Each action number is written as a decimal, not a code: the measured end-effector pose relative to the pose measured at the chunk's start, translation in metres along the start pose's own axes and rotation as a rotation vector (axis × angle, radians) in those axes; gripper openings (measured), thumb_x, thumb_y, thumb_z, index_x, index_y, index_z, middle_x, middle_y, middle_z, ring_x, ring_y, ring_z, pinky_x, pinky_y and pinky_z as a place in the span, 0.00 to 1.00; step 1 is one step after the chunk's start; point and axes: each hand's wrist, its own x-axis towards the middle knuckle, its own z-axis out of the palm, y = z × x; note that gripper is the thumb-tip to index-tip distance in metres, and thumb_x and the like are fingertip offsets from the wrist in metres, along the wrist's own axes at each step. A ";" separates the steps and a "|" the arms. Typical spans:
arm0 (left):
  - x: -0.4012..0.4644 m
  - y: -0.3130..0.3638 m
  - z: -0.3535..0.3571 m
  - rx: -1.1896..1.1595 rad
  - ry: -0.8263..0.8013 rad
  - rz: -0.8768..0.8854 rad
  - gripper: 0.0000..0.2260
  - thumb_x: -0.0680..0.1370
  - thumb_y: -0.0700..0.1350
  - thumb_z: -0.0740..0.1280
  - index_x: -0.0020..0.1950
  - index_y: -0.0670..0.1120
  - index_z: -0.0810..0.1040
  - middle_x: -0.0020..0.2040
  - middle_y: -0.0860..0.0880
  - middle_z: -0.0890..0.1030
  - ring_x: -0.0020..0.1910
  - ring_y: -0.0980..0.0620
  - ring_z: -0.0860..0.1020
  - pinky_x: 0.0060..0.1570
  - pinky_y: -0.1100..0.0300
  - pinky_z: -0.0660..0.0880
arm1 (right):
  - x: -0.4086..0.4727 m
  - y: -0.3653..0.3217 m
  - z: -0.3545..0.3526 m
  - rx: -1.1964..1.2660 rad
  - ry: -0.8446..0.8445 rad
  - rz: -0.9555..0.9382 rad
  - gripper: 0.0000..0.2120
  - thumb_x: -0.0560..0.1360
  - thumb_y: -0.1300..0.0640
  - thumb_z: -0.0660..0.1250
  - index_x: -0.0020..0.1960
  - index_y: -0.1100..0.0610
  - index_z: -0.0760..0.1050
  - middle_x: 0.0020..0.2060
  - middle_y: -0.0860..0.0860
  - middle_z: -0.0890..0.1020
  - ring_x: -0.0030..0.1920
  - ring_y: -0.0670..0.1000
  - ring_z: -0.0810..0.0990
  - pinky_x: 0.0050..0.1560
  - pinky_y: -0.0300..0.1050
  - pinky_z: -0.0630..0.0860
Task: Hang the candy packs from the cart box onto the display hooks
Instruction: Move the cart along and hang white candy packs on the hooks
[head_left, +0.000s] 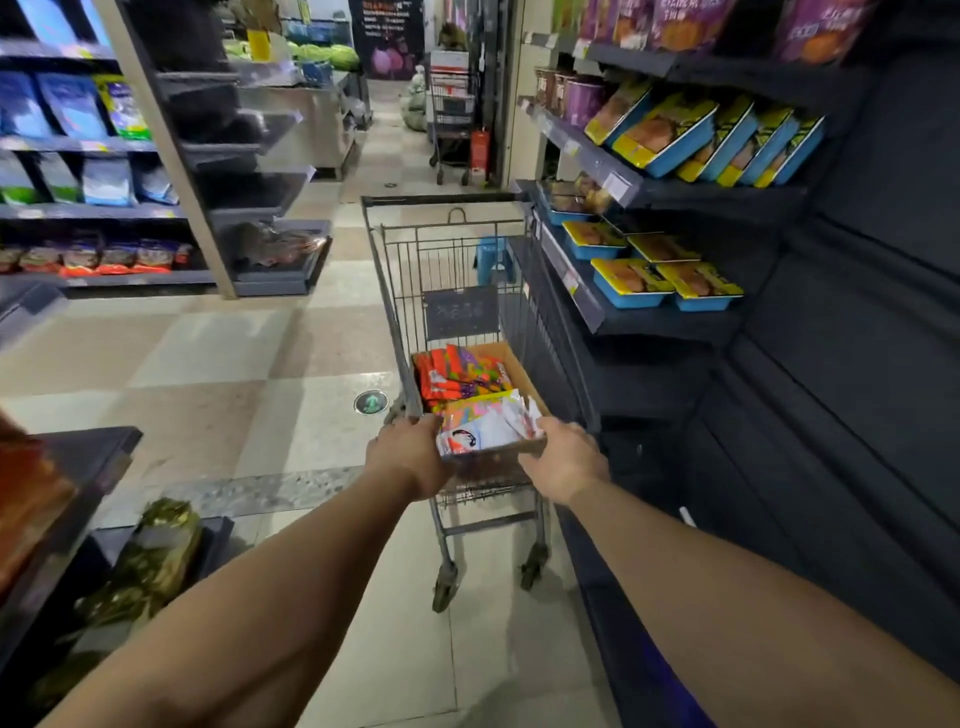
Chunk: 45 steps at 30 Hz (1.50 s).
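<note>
A grey wire shopping cart (447, 244) stands in the aisle in front of me. A brown cardboard box (519, 371) lies in its basket, filled with bright candy packs (457, 376), red and orange at the far end, white and pink ones nearer me. My left hand (408, 452) grips the near left corner of the box at the cart's edge. My right hand (563, 457) grips the near right corner. Display hooks are not visible in this view.
Dark shelves (649, 322) with blue and yellow trays run close along the cart's right side. A low shelf with golden packs (150, 561) sits at my left. Another cart (454, 124) and a blue stool (493, 257) stand farther down the tiled aisle.
</note>
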 end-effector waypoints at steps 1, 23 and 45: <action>0.021 0.005 0.000 -0.019 -0.013 -0.001 0.31 0.75 0.60 0.70 0.76 0.53 0.66 0.69 0.43 0.73 0.68 0.39 0.72 0.63 0.49 0.72 | 0.020 0.002 -0.008 0.005 0.012 0.018 0.24 0.78 0.47 0.65 0.73 0.48 0.67 0.66 0.55 0.73 0.65 0.59 0.73 0.63 0.53 0.74; 0.483 0.018 0.122 -0.100 -0.633 0.107 0.23 0.79 0.52 0.70 0.70 0.43 0.74 0.62 0.39 0.82 0.59 0.40 0.80 0.53 0.56 0.75 | 0.330 0.014 0.090 0.326 -0.102 0.682 0.22 0.80 0.49 0.64 0.72 0.51 0.67 0.63 0.56 0.79 0.59 0.58 0.79 0.54 0.46 0.75; 0.513 0.041 0.213 -0.167 -0.797 0.024 0.19 0.72 0.51 0.78 0.55 0.41 0.80 0.48 0.48 0.81 0.48 0.48 0.81 0.38 0.60 0.75 | 0.358 0.014 0.204 0.679 0.063 1.126 0.16 0.80 0.48 0.63 0.65 0.53 0.73 0.59 0.52 0.81 0.55 0.56 0.81 0.45 0.42 0.72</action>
